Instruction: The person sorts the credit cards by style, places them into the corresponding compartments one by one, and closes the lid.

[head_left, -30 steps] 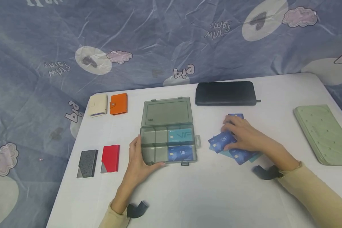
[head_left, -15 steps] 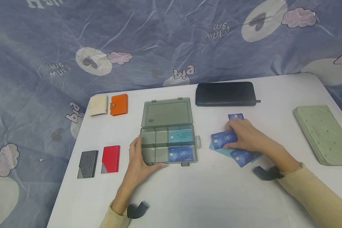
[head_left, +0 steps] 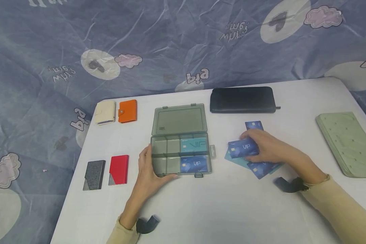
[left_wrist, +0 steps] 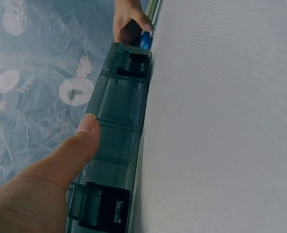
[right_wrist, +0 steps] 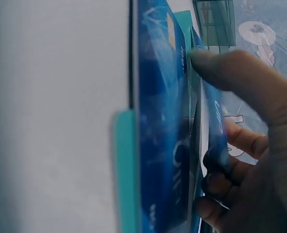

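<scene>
My left hand (head_left: 147,178) holds a translucent green divided box (head_left: 173,146) at its front left corner, thumb along the front wall and fingers along the left side. The box's lid (head_left: 180,120) lies folded back. Inside, on the right, a teal VIP card (head_left: 190,145) sits behind a blue VIP card (head_left: 194,165). Right of the box, my right hand (head_left: 266,147) pinches another blue VIP card (head_left: 242,148) by its right end. Beneath that hand, a blue card (head_left: 259,170) and a teal card (head_left: 238,162) overlap on the table; a further blue card (head_left: 254,125) pokes out behind it.
A black zip wallet (head_left: 242,100) lies at the back. At the right is a pale green padded pouch (head_left: 347,144). Cream (head_left: 105,112) and orange card wallets (head_left: 127,111) lie back left, with grey (head_left: 94,174) and red card holders (head_left: 119,169) nearer.
The blue card in my right hand has turned straighter and come up slightly off the other cards, shifting a little right. My left hand and the box have stayed put.
</scene>
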Demonstrator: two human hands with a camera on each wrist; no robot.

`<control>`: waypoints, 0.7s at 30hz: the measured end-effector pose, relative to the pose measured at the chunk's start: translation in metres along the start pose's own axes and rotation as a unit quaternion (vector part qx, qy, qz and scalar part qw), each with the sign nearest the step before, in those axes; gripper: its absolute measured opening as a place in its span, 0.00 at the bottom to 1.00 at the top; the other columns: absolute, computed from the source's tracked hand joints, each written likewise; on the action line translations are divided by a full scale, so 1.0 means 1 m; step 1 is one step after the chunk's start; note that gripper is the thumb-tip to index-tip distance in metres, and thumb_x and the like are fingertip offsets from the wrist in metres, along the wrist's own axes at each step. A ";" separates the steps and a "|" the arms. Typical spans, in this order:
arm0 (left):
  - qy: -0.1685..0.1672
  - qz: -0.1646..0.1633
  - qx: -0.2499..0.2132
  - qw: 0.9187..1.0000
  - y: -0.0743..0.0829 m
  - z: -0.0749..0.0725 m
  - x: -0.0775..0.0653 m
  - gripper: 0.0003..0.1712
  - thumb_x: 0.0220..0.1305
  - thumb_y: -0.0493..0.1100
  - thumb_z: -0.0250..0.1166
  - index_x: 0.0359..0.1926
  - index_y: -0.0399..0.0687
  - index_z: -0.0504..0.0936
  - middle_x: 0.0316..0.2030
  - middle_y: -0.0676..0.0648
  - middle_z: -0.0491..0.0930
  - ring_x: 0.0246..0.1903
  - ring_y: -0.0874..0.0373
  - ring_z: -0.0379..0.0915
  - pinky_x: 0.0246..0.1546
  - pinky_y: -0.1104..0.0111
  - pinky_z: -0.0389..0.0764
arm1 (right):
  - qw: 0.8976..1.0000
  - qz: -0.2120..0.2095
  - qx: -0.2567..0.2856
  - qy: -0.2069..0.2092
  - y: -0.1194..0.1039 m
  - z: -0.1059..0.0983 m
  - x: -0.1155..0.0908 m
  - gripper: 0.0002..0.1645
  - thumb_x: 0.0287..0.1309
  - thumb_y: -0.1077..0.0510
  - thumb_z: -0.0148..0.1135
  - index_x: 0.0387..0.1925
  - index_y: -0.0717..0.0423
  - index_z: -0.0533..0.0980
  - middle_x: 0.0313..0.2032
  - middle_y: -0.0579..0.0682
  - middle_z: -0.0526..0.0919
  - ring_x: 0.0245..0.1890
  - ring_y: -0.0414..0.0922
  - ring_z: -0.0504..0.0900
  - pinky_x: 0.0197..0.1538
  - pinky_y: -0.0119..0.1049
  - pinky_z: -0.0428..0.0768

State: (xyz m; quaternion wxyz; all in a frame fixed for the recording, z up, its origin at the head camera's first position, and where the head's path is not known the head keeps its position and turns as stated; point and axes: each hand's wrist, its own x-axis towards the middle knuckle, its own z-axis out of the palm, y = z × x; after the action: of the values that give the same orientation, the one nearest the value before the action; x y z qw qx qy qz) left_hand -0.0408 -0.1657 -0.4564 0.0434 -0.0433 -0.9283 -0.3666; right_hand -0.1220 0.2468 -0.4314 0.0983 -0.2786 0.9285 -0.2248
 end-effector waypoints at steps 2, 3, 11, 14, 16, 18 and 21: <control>-0.001 0.000 0.000 1.000 0.000 0.000 0.000 0.72 0.32 0.67 0.75 0.73 0.51 0.44 0.67 0.47 0.49 0.63 0.54 0.49 0.53 0.53 0.73 | 1.000 0.000 0.003 -0.009 -0.002 -0.001 -0.001 0.41 0.36 0.52 0.76 0.54 0.50 0.66 0.50 0.50 0.73 0.49 0.48 0.72 0.50 0.52 0.76; -0.001 0.000 0.000 1.000 0.000 0.000 0.000 0.72 0.32 0.67 0.75 0.73 0.51 0.43 0.67 0.47 0.49 0.63 0.54 0.49 0.53 0.53 0.73 | 1.000 0.002 0.005 -0.012 -0.002 -0.001 -0.001 0.42 0.37 0.53 0.75 0.55 0.49 0.65 0.51 0.49 0.73 0.50 0.48 0.71 0.50 0.52 0.76; -0.004 -0.002 -0.004 1.000 0.001 0.001 0.000 0.72 0.31 0.67 0.75 0.73 0.52 0.43 0.67 0.47 0.49 0.63 0.55 0.49 0.53 0.53 0.73 | 1.000 -0.010 0.018 0.011 0.000 -0.001 -0.004 0.38 0.37 0.55 0.75 0.52 0.47 0.66 0.48 0.47 0.73 0.47 0.45 0.71 0.50 0.48 0.75; -0.005 -0.004 -0.004 1.000 0.002 0.000 0.000 0.72 0.32 0.67 0.75 0.73 0.52 0.43 0.67 0.47 0.49 0.63 0.55 0.49 0.53 0.53 0.73 | 0.998 -0.035 0.026 0.036 -0.011 -0.004 -0.002 0.37 0.36 0.53 0.77 0.50 0.48 0.67 0.46 0.45 0.73 0.46 0.42 0.70 0.49 0.46 0.73; -0.005 -0.004 -0.004 1.000 0.002 0.000 0.000 0.72 0.32 0.66 0.75 0.73 0.52 0.43 0.68 0.47 0.48 0.63 0.55 0.49 0.53 0.53 0.73 | 0.997 -0.056 0.037 0.049 -0.024 -0.006 0.002 0.36 0.36 0.51 0.77 0.49 0.47 0.69 0.45 0.42 0.74 0.46 0.40 0.69 0.50 0.44 0.72; -0.006 -0.006 -0.002 1.000 0.002 0.000 0.000 0.72 0.32 0.66 0.75 0.73 0.52 0.43 0.68 0.48 0.48 0.63 0.55 0.49 0.53 0.53 0.73 | 0.994 -0.075 0.051 0.054 -0.040 -0.006 0.009 0.34 0.36 0.48 0.76 0.48 0.46 0.70 0.45 0.39 0.74 0.46 0.39 0.69 0.52 0.44 0.70; -0.008 -0.007 -0.002 1.000 0.002 0.000 0.000 0.71 0.33 0.65 0.75 0.73 0.53 0.42 0.67 0.48 0.48 0.63 0.55 0.48 0.53 0.53 0.73 | 0.992 -0.098 0.064 0.048 -0.064 -0.003 0.019 0.33 0.39 0.42 0.74 0.48 0.42 0.70 0.46 0.35 0.73 0.49 0.37 0.67 0.54 0.44 0.67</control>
State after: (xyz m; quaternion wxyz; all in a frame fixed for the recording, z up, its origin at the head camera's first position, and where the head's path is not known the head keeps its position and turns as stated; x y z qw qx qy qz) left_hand -0.0401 -0.1646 -0.4548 0.0335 -0.0392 -0.9283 -0.3682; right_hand -0.1084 0.1895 -0.3998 0.0490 -0.3505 0.8839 -0.3058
